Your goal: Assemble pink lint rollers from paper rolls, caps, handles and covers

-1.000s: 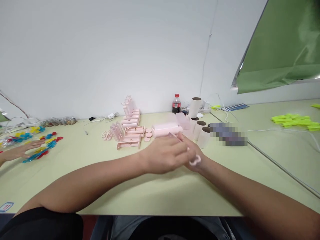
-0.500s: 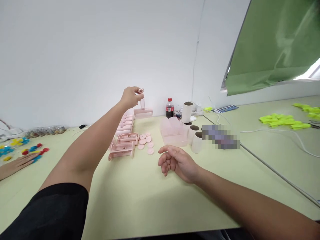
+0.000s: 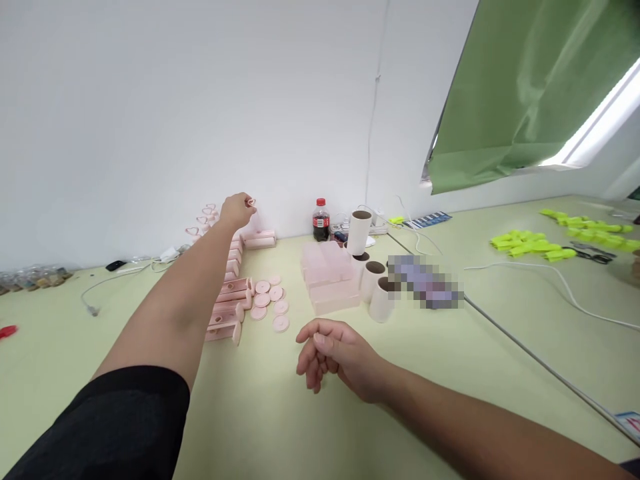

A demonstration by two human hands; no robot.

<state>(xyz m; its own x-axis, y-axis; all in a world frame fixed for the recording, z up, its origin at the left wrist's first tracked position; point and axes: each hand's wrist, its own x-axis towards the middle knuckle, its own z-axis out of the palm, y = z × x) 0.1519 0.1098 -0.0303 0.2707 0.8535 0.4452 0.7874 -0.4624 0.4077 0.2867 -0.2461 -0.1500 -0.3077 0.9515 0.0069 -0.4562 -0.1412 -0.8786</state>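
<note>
My left hand (image 3: pixel 237 211) reaches to the back of the table and pinches the heart-shaped handle end of a pink lint roller (image 3: pixel 259 239). The roller's wide head is low at the foot of the wall, beside several similar ones partly hidden by my forearm. Other heart-shaped handle ends (image 3: pixel 202 220) stand up to the left of my hand. My right hand (image 3: pixel 345 357) hovers over the front of the table with loosely bent fingers apart, holding nothing. Beyond it are pink translucent boxes (image 3: pixel 334 300), pink discs (image 3: pixel 263 300) and open pink roller frames (image 3: pixel 225 331).
White rolls with brown cores (image 3: pixel 383 307) stand right of the boxes, one stacked on top. A cola bottle (image 3: pixel 321 223) is by the wall. A blurred-out item (image 3: pixel 425 283), a grey cable (image 3: pixel 520 340) and yellow-green pieces (image 3: pixel 525 243) lie to the right.
My left hand has lowered the pink lint roller from above the table toward the row by the wall. My right hand stays loosely bent. The view has turned right; the other person's hand has left it.
</note>
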